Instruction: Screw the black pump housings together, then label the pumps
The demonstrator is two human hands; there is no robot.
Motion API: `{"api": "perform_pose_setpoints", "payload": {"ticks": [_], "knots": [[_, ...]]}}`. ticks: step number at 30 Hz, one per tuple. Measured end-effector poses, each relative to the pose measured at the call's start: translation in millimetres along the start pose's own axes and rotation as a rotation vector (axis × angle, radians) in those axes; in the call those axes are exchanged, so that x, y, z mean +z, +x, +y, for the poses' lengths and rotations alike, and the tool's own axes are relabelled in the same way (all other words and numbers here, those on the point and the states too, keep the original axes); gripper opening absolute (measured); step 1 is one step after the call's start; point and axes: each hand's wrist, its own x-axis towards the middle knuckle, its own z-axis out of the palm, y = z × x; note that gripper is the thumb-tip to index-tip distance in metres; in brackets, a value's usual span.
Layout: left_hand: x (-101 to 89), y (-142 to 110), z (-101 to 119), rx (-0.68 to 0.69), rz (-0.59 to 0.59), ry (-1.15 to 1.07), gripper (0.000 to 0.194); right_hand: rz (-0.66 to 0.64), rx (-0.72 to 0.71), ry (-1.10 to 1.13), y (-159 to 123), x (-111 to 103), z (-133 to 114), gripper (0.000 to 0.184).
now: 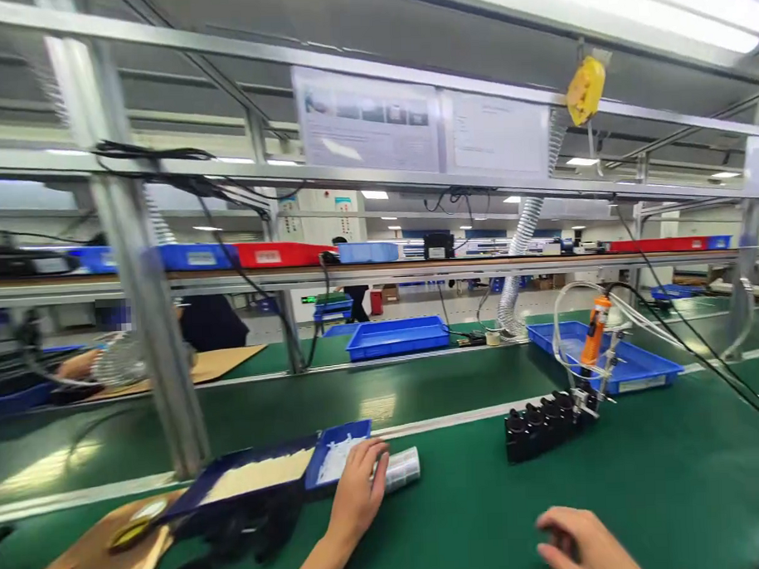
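Left hand (360,488) curls at the left end of the pale cylinder (404,469), which lies at its 2 o'clock; firm grasp or mere touch, cannot tell. Right hand (581,543) half-curled; contents unclear. Judgement: steady the cylinder lightly, lest it roll. Counts: cylinder, 1; orange driver (595,333), right hand's 12 o'clock, 1; blue tray of white pieces (341,433), left hand's 11 o'clock, 1.

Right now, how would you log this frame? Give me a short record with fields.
Left hand: at the left end of a pale roll; grip unclear
Right hand: partly curled above the green bench top; contents unclear
Left hand's surroundings: small blue tray holding white pieces
Tool: orange electric screwdriver, slightly tilted, near the black block's right end
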Motion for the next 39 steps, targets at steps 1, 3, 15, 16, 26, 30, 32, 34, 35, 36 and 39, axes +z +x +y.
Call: {"api": "perform_pose_setpoints", "payload": {"ticks": [1,3,15,16,26,30,32,34,35,36,39], "knots": [[-5.8,0.3,-10.1,-0.027,-0.015,0.039,0.025,-0.026,-0.071,0.06,32.8,25.9,-21.9,0.034],[-12.3,-1.5,-22.0,-0.046,-0.079,0.113,0.027,-0.011,-0.187,0.191,96.6,77.8,-58.7,0.037],[-2.9,-17.9,-23.8,-0.241,-0.324,-0.219,0.061,0.022,-0.193,0.727,230.3,189.5,-84.0,0.069],[-3.1,-18.7,-23.0,-0.252,-0.324,-0.248,0.071,0.016,-0.21,0.733,224.8,184.7,-82.0,0.066],[10.3,-16.1,-0.2,-0.462,-0.306,-0.586,0.036,0.014,-0.263,0.574,214.1,151.4,-81.7,0.032],[7.8,-9.1,5.5,-0.408,-0.227,-0.58,0.033,0.017,-0.282,0.537,210.6,151.6,-88.8,0.025],[7.8,-6.6,7.3,-0.409,-0.188,-0.58,0.027,0.027,-0.288,0.531,208.5,152.3,-93.3,0.024],[9.4,-5.3,8.4,-0.424,-0.157,-0.58,0.024,0.045,-0.287,0.527,207.3,153.4,-96.4,0.024],[10.6,-5.0,8.6,-0.436,-0.14,-0.582,0.024,0.051,-0.282,0.524,207.2,154.1,-97.2,0.024],[12.1,-4.9,8.8,-0.448,-0.127,-0.579,0.025,0.051,-0.276,0.519,207.3,155.0,-97.6,0.024],[16.5,-5.2,8.8,-0.466,-0.098,-0.556,0.026,0.035,-0.259,0.493,208.9,157.5,-96.9,0.022]]}}
